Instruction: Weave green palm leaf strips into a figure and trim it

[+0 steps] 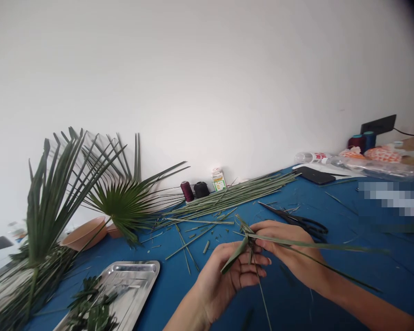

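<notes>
Left hand (230, 276), palm up, and right hand (293, 259) hold folded leaf strips (235, 255).

To the right of the stainless-steel tray (133, 294), the left hand (224, 278) cradles a folded palm-leaf piece (233, 256), palm up, while the right hand (283, 230) pinches its other side, with loose strips trailing rightward. Dark green leaf pieces (98, 313) lie in the tray. Behind the tray are a fan palm leaf (113, 200) and a peach-coloured bowl (86, 232); behind it and further right, a maroon thread cone (186, 191) and palm-leaf strips (234, 193). Well right of the tray lie black-handled scissors (290, 216).
</notes>
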The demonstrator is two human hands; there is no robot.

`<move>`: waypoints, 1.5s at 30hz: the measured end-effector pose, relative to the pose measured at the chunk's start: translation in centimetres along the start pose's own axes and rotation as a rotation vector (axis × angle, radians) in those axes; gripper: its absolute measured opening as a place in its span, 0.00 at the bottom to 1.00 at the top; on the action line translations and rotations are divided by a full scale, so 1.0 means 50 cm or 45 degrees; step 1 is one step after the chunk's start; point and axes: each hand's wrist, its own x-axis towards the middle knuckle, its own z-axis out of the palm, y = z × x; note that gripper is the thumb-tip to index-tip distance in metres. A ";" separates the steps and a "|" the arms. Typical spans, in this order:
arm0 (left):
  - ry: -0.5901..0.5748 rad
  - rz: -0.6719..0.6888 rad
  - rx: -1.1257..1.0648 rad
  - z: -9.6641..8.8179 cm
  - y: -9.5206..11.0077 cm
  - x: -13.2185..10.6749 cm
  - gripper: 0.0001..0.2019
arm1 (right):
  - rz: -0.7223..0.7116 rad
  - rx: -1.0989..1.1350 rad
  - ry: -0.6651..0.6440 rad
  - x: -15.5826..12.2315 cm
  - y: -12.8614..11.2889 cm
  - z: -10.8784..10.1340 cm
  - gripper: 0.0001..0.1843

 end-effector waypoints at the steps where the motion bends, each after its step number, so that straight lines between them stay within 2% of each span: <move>1: -0.001 -0.018 -0.056 0.001 -0.001 0.001 0.14 | -0.047 -0.049 -0.010 -0.001 0.001 -0.001 0.10; 5: 0.151 0.082 -0.107 -0.001 -0.013 0.005 0.10 | -0.118 -0.080 0.035 -0.002 0.004 -0.004 0.07; 9: 0.272 0.185 -0.046 -0.001 -0.016 0.004 0.05 | 0.050 -0.105 0.224 0.006 0.006 -0.018 0.05; 14: 0.391 0.348 0.056 0.002 0.007 0.003 0.07 | 0.254 -0.073 0.474 0.023 0.001 -0.077 0.09; 17: 0.434 0.434 0.090 0.006 0.020 0.002 0.13 | 0.334 -0.043 0.520 0.032 -0.020 -0.114 0.10; 20: 0.497 0.521 0.193 0.012 0.024 -0.003 0.14 | 0.459 0.142 0.346 0.034 -0.049 -0.121 0.10; 23: 0.528 0.571 0.331 0.018 0.021 -0.011 0.08 | 0.545 0.401 0.065 0.028 -0.066 -0.093 0.11; 26: 0.462 0.685 0.466 0.021 0.019 -0.019 0.06 | 0.645 0.615 -0.202 0.018 -0.065 -0.053 0.11; 28: 0.378 0.756 0.573 0.023 0.019 -0.026 0.05 | 0.715 0.734 -0.318 0.014 -0.060 -0.032 0.10; 30: 0.340 0.781 0.695 0.024 0.019 -0.031 0.05 | 0.766 0.825 -0.382 0.012 -0.057 -0.021 0.09; 33: 0.384 0.761 0.789 0.026 0.019 -0.035 0.05 | 0.808 0.915 -0.418 0.013 -0.056 -0.018 0.10; 38: 0.408 0.668 0.874 0.021 0.018 -0.030 0.14 | 0.868 0.970 -0.508 0.014 -0.056 -0.021 0.12; 42: 0.302 0.673 0.936 0.014 0.014 -0.024 0.08 | 0.873 0.869 -0.587 0.013 -0.061 -0.022 0.12; 45: 0.343 0.663 0.818 0.017 0.010 -0.023 0.06 | 0.868 0.784 -0.602 0.014 -0.068 -0.019 0.13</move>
